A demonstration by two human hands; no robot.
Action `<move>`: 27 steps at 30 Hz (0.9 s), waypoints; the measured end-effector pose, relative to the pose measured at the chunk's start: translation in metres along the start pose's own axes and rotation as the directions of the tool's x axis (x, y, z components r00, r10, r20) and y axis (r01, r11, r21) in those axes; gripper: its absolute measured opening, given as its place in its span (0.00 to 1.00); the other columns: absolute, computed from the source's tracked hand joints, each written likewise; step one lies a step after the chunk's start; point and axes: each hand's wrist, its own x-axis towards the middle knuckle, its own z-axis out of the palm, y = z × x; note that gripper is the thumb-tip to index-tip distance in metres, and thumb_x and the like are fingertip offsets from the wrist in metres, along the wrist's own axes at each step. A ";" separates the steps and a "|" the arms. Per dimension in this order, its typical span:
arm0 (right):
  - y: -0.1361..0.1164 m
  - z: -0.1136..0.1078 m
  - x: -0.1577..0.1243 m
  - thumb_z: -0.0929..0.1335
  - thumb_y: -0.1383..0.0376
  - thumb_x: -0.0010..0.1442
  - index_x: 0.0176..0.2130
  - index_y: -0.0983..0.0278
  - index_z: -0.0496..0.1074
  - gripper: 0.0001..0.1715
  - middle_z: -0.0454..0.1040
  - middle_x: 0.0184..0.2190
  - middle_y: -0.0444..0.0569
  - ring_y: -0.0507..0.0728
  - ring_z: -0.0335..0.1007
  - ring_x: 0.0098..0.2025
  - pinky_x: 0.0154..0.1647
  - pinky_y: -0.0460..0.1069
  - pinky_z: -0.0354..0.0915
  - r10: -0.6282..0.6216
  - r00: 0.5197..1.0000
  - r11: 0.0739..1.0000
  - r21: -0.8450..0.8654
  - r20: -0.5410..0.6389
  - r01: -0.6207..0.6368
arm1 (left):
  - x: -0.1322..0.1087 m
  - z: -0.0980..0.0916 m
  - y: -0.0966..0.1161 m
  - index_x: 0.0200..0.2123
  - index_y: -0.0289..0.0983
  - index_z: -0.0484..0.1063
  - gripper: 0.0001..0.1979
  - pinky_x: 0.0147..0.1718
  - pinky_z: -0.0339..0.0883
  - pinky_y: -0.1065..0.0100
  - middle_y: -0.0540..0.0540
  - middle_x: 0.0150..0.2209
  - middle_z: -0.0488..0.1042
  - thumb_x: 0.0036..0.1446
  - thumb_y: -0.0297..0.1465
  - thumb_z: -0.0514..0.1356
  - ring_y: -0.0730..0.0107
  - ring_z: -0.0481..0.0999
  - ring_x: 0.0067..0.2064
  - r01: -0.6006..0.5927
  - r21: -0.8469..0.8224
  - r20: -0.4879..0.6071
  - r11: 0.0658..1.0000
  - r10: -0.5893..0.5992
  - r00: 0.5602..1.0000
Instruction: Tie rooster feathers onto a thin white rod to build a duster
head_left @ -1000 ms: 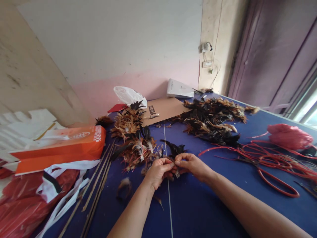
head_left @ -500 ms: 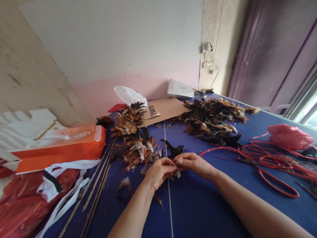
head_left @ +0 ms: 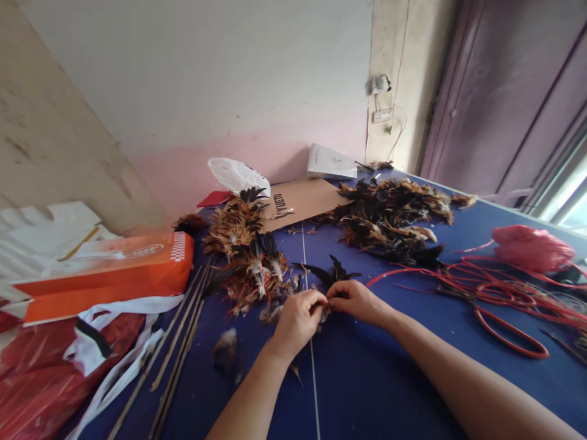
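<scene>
At mid-counter, head view: the left hand (head_left: 299, 318) and right hand (head_left: 355, 300) meet fingertip to fingertip just beside the white centre line (head_left: 315, 391) of the blue counter (head_left: 380, 379). Both hands are closed in a pinch on the quill ends of a small bunch of black feathers (head_left: 332, 273). The bunch's long axis runs away from the person, quills at the fingers, tips fanning toward the far wall and slightly right. Its lower part is hidden by the fingers.

A brown feather pile (head_left: 247, 256) lies just left of the hands, and a dark feather heap (head_left: 389, 220) lies farther off on the right. Thin sticks (head_left: 181, 342) lie lengthwise near the left edge, beside an orange box (head_left: 110, 275). Red cords (head_left: 499, 299) and a pink bag (head_left: 532, 249) sit well apart on the right.
</scene>
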 end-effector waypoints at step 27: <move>-0.009 0.013 -0.010 0.63 0.72 0.49 0.29 0.64 0.69 0.07 0.63 0.38 0.49 0.48 0.62 0.27 0.31 0.44 0.62 -0.304 0.902 0.890 -0.428 -0.305 0.156 | 0.001 -0.002 -0.006 0.24 0.36 0.71 0.05 0.29 0.61 0.73 0.49 0.24 0.72 0.50 0.26 0.57 0.74 0.70 0.28 0.037 0.029 -0.127 0.999 -0.033 0.991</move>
